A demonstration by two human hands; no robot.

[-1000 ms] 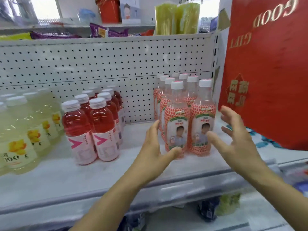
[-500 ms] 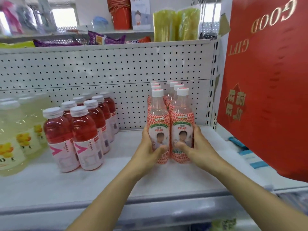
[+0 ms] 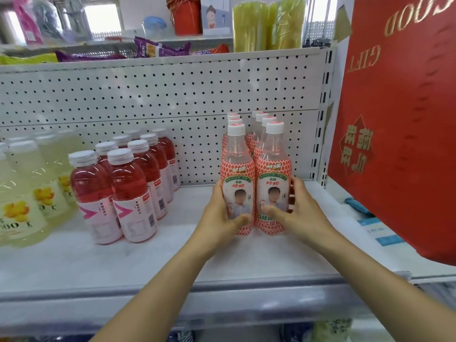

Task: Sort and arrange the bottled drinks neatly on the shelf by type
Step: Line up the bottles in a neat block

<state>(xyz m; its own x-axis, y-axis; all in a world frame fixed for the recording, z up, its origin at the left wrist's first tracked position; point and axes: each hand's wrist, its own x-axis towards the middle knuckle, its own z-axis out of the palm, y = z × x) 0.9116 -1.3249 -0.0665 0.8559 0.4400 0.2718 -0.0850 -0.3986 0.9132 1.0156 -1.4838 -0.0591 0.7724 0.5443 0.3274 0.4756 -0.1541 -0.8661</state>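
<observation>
White metal shelf [image 3: 172, 262] with a perforated back panel [image 3: 148, 99] is carrying three drink groups. Near its right end the left hand [image 3: 219, 213] is wrapping round the left front bottle [image 3: 238, 183], thumb lying across the label. The right hand [image 3: 298, 213] is gripping the right front bottle [image 3: 272, 178] likewise, fingers curling round the far side. Both are standing upright and touching each other: clear plastic, tapered necks, white caps, glossy pink scale-pattern sleeves. The rear bottles [image 3: 262, 117] of the same type are queuing behind in two rows. The red drink bottles [image 3: 133, 193], squat and white-capped, are standing well apart to the left. The pale yellow bottles [image 3: 22, 193] are sitting beyond them, blurred. A red gift box [image 3: 399, 119] is filling the right side, near the right hand.
</observation>
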